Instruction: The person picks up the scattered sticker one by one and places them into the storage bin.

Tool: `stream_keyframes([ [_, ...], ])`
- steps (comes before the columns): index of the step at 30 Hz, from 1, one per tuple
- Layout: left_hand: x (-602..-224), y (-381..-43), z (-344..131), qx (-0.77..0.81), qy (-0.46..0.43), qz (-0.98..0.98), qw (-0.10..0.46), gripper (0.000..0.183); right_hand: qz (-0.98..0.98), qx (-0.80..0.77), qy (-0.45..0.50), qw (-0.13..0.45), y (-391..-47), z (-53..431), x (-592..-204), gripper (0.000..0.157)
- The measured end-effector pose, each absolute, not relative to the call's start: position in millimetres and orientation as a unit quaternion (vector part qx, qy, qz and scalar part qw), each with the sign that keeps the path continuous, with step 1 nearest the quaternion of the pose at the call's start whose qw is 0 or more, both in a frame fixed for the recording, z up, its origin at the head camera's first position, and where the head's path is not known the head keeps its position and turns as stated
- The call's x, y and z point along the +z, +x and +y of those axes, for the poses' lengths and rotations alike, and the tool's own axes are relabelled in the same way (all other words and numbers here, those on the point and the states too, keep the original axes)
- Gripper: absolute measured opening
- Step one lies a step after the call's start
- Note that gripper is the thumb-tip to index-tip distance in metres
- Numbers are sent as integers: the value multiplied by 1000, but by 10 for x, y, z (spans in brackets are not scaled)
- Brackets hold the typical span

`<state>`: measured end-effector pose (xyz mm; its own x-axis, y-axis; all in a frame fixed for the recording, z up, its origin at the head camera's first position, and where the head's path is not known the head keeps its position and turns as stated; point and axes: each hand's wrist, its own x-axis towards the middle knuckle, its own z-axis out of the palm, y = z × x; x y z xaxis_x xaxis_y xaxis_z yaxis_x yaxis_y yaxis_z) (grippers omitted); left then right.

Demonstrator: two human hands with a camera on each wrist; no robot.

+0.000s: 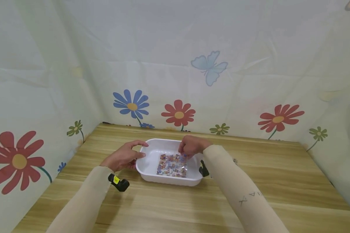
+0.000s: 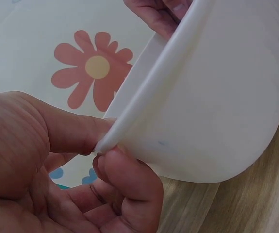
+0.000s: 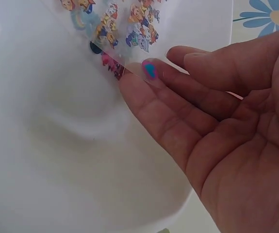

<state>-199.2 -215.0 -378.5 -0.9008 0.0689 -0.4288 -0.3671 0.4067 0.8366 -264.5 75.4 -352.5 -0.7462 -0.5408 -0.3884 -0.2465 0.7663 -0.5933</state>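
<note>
A white plastic basin (image 1: 166,180) stands on the table with a clear sheet of small colourful cartoon stickers (image 1: 172,165) lying in it. At the basin's left end my left hand (image 1: 123,157) pinches the rim (image 2: 129,116) between thumb and fingers. My right hand (image 1: 193,145) reaches into the basin at the sheet's far right corner. In the right wrist view its lower fingers (image 3: 154,109) extend under the edge of the sticker sheet (image 3: 115,24), while the thumb (image 3: 236,63) stays off the sheet. A pink and blue heart sticker (image 3: 150,71) overlaps one fingertip.
The wooden table (image 1: 163,210) spreads around the basin. Behind it and along the sides hangs a pale curtain (image 1: 151,74) printed with flowers and a butterfly. A small object (image 1: 235,160) lies partly hidden beyond the right forearm.
</note>
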Motion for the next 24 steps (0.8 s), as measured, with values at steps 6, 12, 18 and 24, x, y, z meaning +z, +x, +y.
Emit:
stream_keyframes([
  [6, -3762, -1962, -2126, 533, -91, 816, 206, 49, 897, -260, -215, 285, -2607, 799, -3510, 36],
  [12, -3782, -1930, -2133, 528, -90, 819, 204, 50, 898, -254, -222, 284, -2580, 845, -3503, 37],
  [18, -3787, -1938, -2141, 525, -86, 822, 200, 51, 906, -240, -232, 262, -2601, 907, -3467, 36],
  [24, -3784, -1948, -2123, 527, -85, 821, 202, 49, 900, -262, -236, 256, -2595, 991, -3423, 36],
])
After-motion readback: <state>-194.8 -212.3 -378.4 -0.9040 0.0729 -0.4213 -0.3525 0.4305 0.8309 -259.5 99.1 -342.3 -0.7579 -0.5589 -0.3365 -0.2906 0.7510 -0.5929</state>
